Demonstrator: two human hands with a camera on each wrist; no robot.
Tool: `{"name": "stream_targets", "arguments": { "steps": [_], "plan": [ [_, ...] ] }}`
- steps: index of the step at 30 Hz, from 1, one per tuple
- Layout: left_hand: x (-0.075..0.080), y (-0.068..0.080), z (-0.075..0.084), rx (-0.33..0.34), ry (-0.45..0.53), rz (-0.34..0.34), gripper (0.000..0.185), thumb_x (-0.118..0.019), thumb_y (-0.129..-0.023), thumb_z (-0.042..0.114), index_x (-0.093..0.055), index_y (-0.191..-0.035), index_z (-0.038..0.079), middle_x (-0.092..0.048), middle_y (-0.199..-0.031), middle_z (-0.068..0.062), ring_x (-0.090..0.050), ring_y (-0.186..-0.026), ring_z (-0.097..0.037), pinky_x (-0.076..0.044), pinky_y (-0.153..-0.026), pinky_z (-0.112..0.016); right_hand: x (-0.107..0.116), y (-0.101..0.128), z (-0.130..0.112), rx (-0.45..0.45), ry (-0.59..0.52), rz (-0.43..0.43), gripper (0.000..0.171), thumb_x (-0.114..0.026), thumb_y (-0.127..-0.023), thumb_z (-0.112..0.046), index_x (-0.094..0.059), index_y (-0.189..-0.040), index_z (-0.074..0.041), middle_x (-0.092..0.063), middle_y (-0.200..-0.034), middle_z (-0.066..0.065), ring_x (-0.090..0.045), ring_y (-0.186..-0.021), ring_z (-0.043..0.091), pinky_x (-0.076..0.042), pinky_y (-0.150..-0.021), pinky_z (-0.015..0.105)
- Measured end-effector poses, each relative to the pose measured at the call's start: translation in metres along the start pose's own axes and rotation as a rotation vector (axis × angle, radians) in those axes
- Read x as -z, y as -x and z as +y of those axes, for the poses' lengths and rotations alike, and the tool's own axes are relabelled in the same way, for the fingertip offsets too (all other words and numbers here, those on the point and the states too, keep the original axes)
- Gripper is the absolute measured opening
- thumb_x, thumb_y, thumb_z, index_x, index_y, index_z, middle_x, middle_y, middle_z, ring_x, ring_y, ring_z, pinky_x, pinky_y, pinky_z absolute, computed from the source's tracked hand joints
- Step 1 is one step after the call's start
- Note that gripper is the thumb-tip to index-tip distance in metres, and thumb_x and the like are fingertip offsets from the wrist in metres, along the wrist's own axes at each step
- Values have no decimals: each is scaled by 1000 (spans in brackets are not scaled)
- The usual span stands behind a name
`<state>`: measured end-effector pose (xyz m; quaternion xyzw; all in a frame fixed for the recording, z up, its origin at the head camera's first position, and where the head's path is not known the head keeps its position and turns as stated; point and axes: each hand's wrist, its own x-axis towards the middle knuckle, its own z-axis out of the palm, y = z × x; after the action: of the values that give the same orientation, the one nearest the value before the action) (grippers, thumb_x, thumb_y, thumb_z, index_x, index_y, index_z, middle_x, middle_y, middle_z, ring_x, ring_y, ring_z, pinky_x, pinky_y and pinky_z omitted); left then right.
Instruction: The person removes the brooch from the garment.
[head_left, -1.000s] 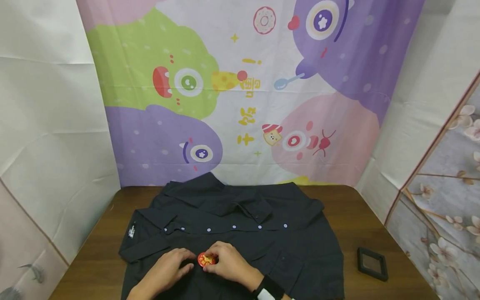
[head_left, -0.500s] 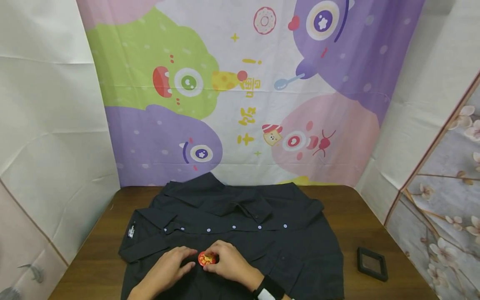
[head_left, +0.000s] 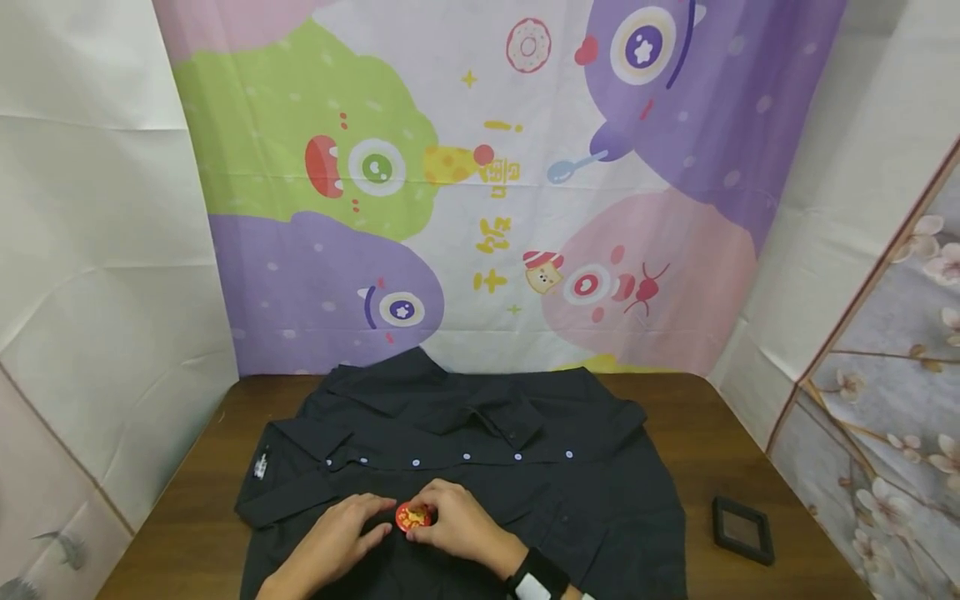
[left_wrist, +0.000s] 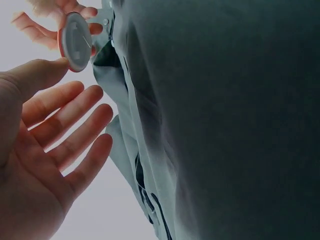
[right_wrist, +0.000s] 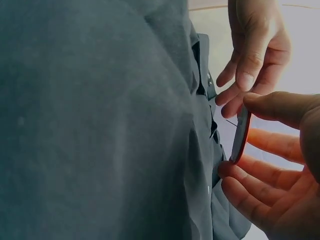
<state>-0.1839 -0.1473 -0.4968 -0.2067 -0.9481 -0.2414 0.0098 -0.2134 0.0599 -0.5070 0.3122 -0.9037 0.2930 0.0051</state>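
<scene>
A round pin badge [head_left: 412, 518], red with a yellow design on its front, is pinched by the right hand [head_left: 461, 527] over the black shirt [head_left: 480, 479]. Its grey back [left_wrist: 77, 42] faces the shirt, and the thin pin [right_wrist: 231, 122] sticks out from it. The left hand [head_left: 337, 533] is just left of the badge with relaxed, spread fingers. In the left wrist view, the left thumb tip [left_wrist: 64, 63] overlaps the badge's edge. Close by, a row of pale buttons [head_left: 467, 457] runs across the shirt.
The shirt covers much of the brown wooden table [head_left: 187, 533]. A small black frame [head_left: 742, 531] lies at the table's right side. Behind hangs a curtain [head_left: 480, 208] with cartoon monsters. The person wears a dark wristband [head_left: 538, 575] on the right wrist.
The left hand has shifted very slightly toward the badge. The right hand keeps its pinch on the badge, and the head view has tilted a little.
</scene>
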Motion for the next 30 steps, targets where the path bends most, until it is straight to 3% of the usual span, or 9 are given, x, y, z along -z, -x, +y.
{"name": "stream_targets", "arguments": {
  "steps": [8,18,23,30],
  "plan": [
    [1,-1,1,-9,13,7,28,-70,-88,21,-69,-113,9,-70,-109,-3,-65,-102,-23,-53,-87,-48,1,1,4,2,-9,7,27,-83,-77,-28,-76,-99,-15,-67,-93,-8,-54,-81,-3,-45,-71,14],
    [-1,-1,1,-109,-1,100,25,-71,-88,18,-70,-111,9,-71,-108,0,-67,-100,-20,-55,-85,-41,1,1,4,-5,-76,9,26,-83,-77,-26,-75,-99,-14,-67,-93,-7,-53,-77,-5,-44,-68,11],
    [-5,-1,1,-149,13,116,22,-71,-88,19,-71,-109,11,-71,-105,4,-67,-98,-16,-55,-83,-38,-2,3,4,9,-120,1,25,-83,-77,-24,-75,-97,-12,-67,-93,-5,-55,-76,-5,-45,-68,10],
    [-4,-2,-1,-121,33,100,18,-71,-88,20,-72,-106,15,-70,-101,8,-66,-95,-12,-55,-81,-37,-1,2,5,21,-144,3,24,-83,-77,-23,-75,-97,-11,-67,-94,-3,-56,-75,-6,-46,-66,8]
  ]
}}
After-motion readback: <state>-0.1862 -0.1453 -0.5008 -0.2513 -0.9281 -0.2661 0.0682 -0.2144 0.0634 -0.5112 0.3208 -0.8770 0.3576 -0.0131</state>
